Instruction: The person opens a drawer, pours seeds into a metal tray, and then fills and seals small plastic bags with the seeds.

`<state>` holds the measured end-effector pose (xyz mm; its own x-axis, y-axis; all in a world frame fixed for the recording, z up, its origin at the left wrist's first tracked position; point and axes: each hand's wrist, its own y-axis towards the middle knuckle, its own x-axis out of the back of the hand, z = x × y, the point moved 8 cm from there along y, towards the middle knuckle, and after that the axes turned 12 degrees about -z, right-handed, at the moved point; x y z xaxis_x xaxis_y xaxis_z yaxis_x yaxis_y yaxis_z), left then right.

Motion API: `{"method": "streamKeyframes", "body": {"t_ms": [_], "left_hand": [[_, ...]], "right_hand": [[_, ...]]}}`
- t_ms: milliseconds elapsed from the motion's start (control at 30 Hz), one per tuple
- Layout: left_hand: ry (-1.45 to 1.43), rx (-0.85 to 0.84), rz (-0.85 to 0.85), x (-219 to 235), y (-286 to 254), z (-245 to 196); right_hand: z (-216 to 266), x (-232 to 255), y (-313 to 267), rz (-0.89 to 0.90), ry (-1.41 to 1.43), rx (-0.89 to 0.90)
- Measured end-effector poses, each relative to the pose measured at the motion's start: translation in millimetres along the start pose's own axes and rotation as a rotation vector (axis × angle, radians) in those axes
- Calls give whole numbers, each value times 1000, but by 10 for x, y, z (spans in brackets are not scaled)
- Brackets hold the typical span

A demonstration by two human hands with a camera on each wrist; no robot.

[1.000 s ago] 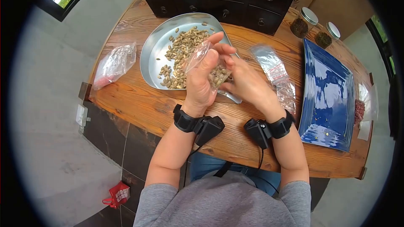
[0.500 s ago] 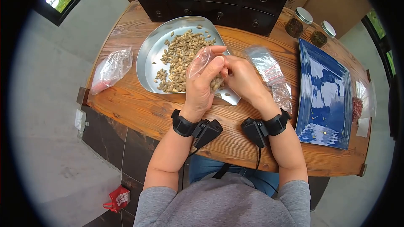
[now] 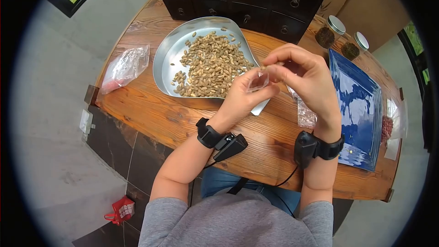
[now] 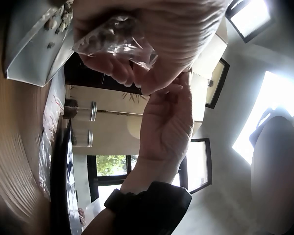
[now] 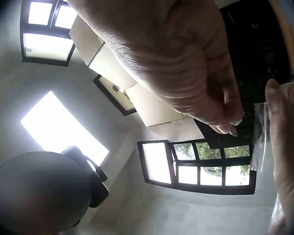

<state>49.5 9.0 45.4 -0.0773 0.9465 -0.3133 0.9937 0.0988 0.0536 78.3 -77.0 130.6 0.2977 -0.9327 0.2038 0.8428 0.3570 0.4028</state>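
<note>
My left hand point(image 3: 242, 96) holds a crumpled clear plastic bag point(image 3: 258, 82) at its mouth, above the spout of the metal pan; the bag point(image 4: 117, 41) looks see-through against the palm in the left wrist view. My right hand point(image 3: 308, 75) is beside it, thumb and fingers brought together at a small tan pod point(image 3: 262, 67) close over the bag. In the right wrist view its fingertips point(image 5: 230, 128) meet just short of the bag's edge point(image 5: 258, 134). Many brownish dried pods point(image 3: 210, 66) lie heaped in the metal pan point(image 3: 161, 71).
A plastic bag point(image 3: 125, 68) lies left of the pan, another point(image 3: 306, 112) under the right arm. A blue tray point(image 3: 359, 96) is at the right, beside a bag of reddish bits point(image 3: 387, 128). Two lidded jars point(image 3: 325, 36) and a dark drawer cabinet point(image 3: 242, 0) stand behind.
Both hands have shifted right, off the pan's middle. The right hand's fingers have come out of the bag of pods and moved to its upper edge; the bag now looks see-through.
</note>
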Motion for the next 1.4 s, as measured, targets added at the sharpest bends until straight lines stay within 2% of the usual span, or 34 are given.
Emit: {"method": "streamKeyframes", "body": {"t_ms": [67, 167, 233, 267, 333, 533, 967, 1167, 1367, 1400], "left_hand": [[4, 32, 29, -30, -14, 28], [-18, 32, 62, -51, -20, 53], [-10, 29, 100, -74, -35, 37], [-11, 29, 99, -66, -33, 28], [63, 125, 172, -101, -62, 109], [33, 152, 258, -184, -104, 190], [26, 136, 260, -224, -103, 136], [1, 233, 270, -211, -112, 215], [13, 63, 213, -199, -73, 121], [-7, 49, 223, -181, -55, 157]], "right_hand": [[83, -22, -20, 24, -27, 29], [148, -108, -48, 132, -122, 94], [128, -182, -88, 274, -230, 140], [126, -166, -91, 275, -231, 140], [83, -169, -119, 334, -276, 104], [54, -162, -178, 356, -308, 126], [143, -104, -196, 270, -392, 155], [166, -71, -174, 228, -415, 157], [144, -163, -199, 270, -452, 128], [165, -196, -209, 267, -490, 198]]}}
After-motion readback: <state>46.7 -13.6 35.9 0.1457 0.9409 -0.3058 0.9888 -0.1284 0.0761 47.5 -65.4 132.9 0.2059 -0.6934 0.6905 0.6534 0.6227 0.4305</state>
